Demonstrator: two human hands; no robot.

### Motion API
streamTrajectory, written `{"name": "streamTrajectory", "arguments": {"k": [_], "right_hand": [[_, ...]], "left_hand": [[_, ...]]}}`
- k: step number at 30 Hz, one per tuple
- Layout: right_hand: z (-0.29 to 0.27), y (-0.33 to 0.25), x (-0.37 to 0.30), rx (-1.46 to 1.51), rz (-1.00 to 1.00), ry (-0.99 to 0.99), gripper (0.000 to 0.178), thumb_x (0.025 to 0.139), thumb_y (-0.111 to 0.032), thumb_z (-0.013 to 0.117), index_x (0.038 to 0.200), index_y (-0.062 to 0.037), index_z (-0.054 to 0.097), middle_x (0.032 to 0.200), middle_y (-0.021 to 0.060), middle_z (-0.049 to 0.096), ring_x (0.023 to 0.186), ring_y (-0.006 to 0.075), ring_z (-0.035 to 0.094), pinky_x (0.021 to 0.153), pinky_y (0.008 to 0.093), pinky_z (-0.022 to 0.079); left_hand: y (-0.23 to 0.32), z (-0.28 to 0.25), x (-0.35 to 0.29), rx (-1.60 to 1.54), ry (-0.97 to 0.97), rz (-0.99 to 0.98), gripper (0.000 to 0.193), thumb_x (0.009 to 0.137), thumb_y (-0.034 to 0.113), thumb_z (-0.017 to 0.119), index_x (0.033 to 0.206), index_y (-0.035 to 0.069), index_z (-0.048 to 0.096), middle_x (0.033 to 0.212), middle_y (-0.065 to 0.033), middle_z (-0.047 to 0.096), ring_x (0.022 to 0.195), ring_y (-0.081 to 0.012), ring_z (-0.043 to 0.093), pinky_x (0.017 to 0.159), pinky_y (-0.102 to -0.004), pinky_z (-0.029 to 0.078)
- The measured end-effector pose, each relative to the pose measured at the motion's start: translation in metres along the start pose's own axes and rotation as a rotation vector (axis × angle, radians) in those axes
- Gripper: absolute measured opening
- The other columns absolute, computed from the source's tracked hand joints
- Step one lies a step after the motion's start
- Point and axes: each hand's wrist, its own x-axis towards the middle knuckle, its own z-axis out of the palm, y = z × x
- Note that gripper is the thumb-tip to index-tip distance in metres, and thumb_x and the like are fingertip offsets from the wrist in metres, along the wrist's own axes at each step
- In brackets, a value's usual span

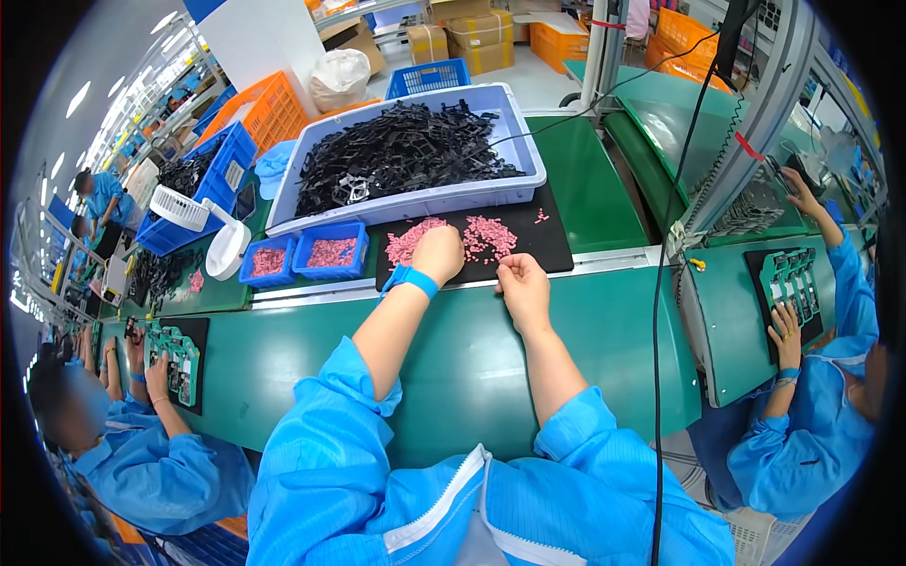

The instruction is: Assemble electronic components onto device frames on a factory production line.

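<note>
Small pink pieces (489, 236) lie in two loose heaps on a black mat (555, 250). My left hand (440, 255), with a blue band at the wrist, is over the left heap, its fingers curled down and their tips hidden. At the mat's front edge, just below the right heap, my right hand (524, 291) has thumb and fingers pinched together. Whatever either hand holds is too small or too covered to make out. Two small blue bins (330, 269) of similar pink pieces stand left of the mat.
Behind the mat sits a large pale tub (415, 203) heaped with black plastic parts (396, 151). A white fan (226, 247) stands beside the small bins. A black cable (659, 358) hangs at the right. Co-workers in blue sit on both sides along the green table (453, 377).
</note>
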Motion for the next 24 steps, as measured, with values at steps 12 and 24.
{"name": "streamTrajectory", "arguments": {"k": [12, 24], "right_hand": [[-0.008, 0.001, 0.001, -0.128, -0.034, -0.024, 0.006, 0.088, -0.001, 0.057, 0.094, -0.0002, 0.059, 0.079, 0.0007, 0.059, 0.061, 0.0065, 0.055, 0.056, 0.0211, 0.047], [0.002, -0.006, 0.003, -0.304, -0.131, -0.029, 0.01, 0.088, -0.003, 0.057, 0.096, 0.0019, 0.061, 0.073, 0.0016, 0.06, 0.055, 0.0076, 0.054, 0.052, 0.0224, 0.045]], "left_hand": [[0.036, -0.046, -0.157, 0.049, -0.152, 0.176, 0.009, 0.073, -0.003, 0.054, 0.082, -0.003, 0.057, 0.086, -0.0226, 0.06, 0.08, -0.0361, 0.063, 0.07, -0.0428, 0.054], [0.028, -0.02, -0.195, -0.293, 0.059, 0.186, 0.005, 0.078, 0.01, 0.062, 0.077, 0.005, 0.062, 0.079, -0.0145, 0.058, 0.08, -0.0339, 0.059, 0.074, -0.0429, 0.049]]}}
